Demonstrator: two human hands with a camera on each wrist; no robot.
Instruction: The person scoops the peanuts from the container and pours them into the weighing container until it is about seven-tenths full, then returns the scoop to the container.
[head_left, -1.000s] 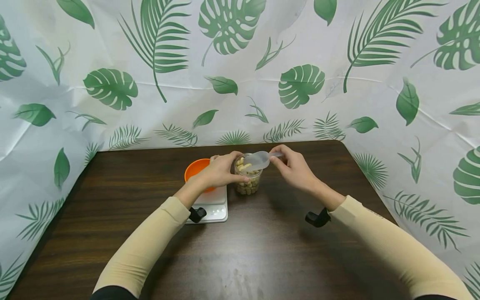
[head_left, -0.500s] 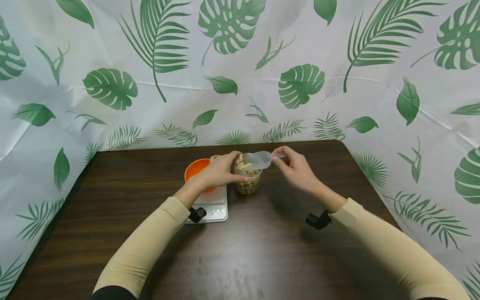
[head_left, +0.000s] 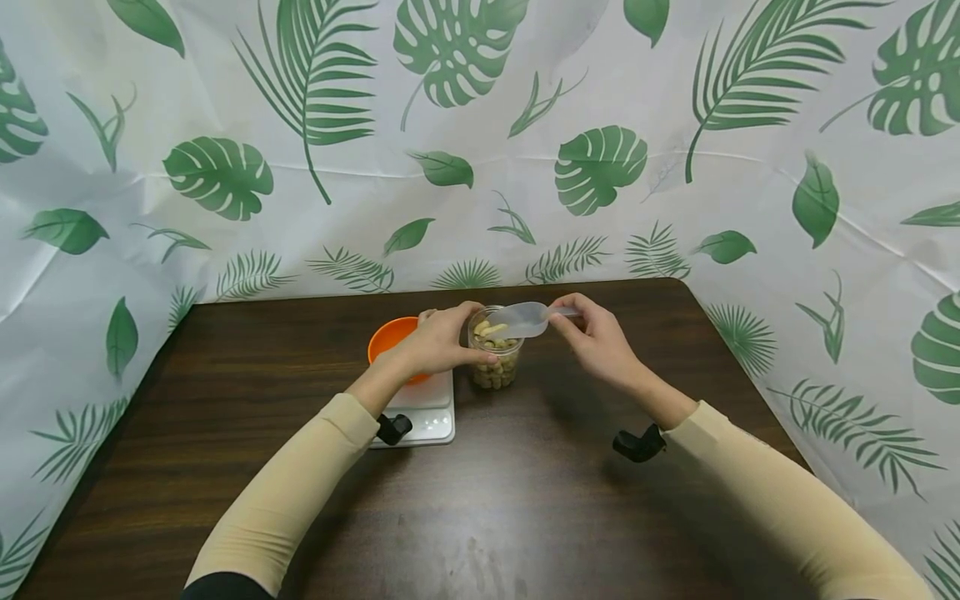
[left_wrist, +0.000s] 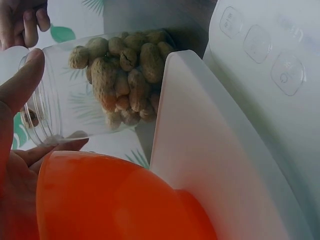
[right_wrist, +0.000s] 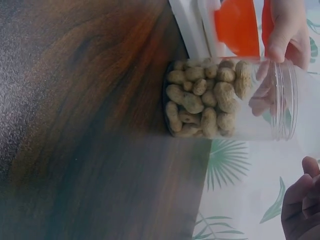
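A clear plastic jar (right_wrist: 252,107), partly filled with unshelled peanuts (right_wrist: 200,97), stands upright on the table. My left hand (head_left: 441,340) grips it near the rim, thumb on the near side and fingers on the far side. My right hand (head_left: 596,340) pinches the handle of a translucent scoop (head_left: 527,320). The scoop's bowl lies over the jar's mouth, tilted down to the left, with a few peanuts (head_left: 489,328) by its tip. Beside the jar, partly hidden by my left hand and wrist, an orange bowl (left_wrist: 115,195) sits on a white kitchen scale (head_left: 431,423).
The scale's buttons (left_wrist: 257,44) face the near side. The dark wooden table (head_left: 487,508) ends at a leaf-print sheet (head_left: 510,192) behind and at both sides. Each wrist carries a black camera mount (head_left: 637,444).
My right hand and the scoop have shifted slightly to the right, drawing the bowl a little back over the jar's mouth. My left hand and the jar stay in place.
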